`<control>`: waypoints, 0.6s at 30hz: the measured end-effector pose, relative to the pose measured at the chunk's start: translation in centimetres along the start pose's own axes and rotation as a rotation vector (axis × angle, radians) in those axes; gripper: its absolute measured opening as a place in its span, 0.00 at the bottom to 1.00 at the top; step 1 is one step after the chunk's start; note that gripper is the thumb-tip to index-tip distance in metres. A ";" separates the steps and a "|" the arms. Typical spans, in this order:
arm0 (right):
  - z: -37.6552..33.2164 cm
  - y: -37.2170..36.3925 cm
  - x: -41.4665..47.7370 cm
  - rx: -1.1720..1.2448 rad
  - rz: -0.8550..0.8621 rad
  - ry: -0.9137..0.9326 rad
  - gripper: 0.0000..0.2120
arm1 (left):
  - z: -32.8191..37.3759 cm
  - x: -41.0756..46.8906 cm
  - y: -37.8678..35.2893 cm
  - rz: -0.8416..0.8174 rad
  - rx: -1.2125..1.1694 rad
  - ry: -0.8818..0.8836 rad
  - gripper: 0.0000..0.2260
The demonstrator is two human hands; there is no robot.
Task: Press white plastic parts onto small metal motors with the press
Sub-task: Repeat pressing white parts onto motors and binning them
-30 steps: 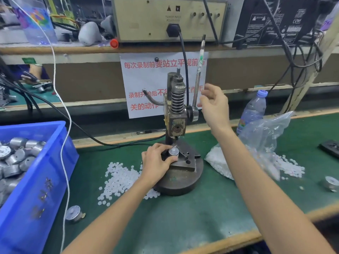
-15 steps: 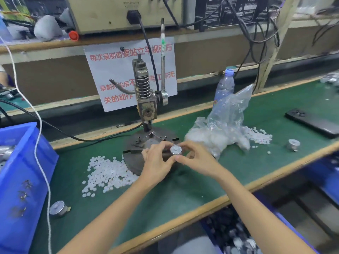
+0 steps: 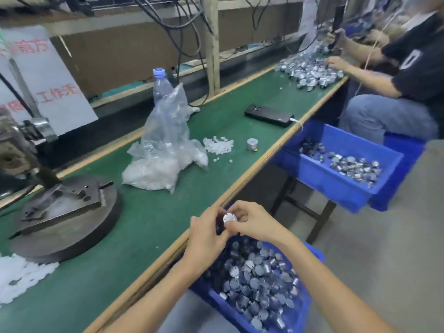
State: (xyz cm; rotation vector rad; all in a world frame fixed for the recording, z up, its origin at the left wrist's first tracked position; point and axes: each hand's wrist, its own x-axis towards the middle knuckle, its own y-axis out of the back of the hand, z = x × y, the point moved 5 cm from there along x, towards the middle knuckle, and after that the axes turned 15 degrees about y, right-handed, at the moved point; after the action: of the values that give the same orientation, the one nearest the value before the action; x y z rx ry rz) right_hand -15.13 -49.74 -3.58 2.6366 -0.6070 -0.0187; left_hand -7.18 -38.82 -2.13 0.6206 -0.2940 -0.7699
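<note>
Both hands, left hand [image 3: 207, 233] and right hand [image 3: 249, 223], pinch one motor [image 3: 230, 217] together, over bench [image 3: 153, 227] edge above near blue bin [image 3: 240, 311]. Risk: two-handed grip slips at handover, motor drops, pressed part possibly knocked loose.

This is a factory assembly line. A long green tabletop [image 3: 240, 111] with a wooden edge runs along a row of work seats, and a hand press [image 3: 62, 207] on a heavy round base stands on it. Blue bins [image 3: 341, 179] beside and below the edge are full of small metal motors [image 3: 257, 282]. White plastic parts [image 3: 217, 145] lie loose and in a clear bag [image 3: 165, 150]. Further along, another worker [image 3: 406, 75] sits at a heap of motors. Cables hang behind, beside a printed notice [image 3: 48, 80].
</note>
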 end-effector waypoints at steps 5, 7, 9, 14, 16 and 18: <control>6.7 1.2 -3.8 -0.033 0.022 -0.173 0.05 | -1.0 0.0 -7.9 -0.175 0.012 0.095 0.08; 9.0 1.0 -4.8 -0.052 0.016 -0.233 0.06 | -2.2 -0.5 -10.3 -0.223 -0.014 0.179 0.12; 11.0 0.2 -5.6 -0.063 -0.006 -0.288 0.07 | -3.5 -1.1 -12.1 -0.268 -0.022 0.230 0.14; 14.1 -1.1 -6.4 -0.090 -0.049 -0.353 0.06 | -6.2 -1.4 -14.1 -0.344 0.001 0.344 0.08; 14.6 -1.2 -6.3 -0.066 -0.044 -0.355 0.04 | -6.6 -1.3 -14.2 -0.350 -0.001 0.362 0.10; 14.9 -0.8 -6.1 -0.068 -0.022 -0.356 0.04 | -6.8 -1.1 -14.1 -0.348 0.013 0.378 0.11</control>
State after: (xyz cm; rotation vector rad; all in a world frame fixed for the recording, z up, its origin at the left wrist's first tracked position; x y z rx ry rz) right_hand -21.88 -52.62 -17.94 2.5906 -0.6772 -0.5148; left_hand -12.68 -42.99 -16.29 0.8266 0.1610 -0.9630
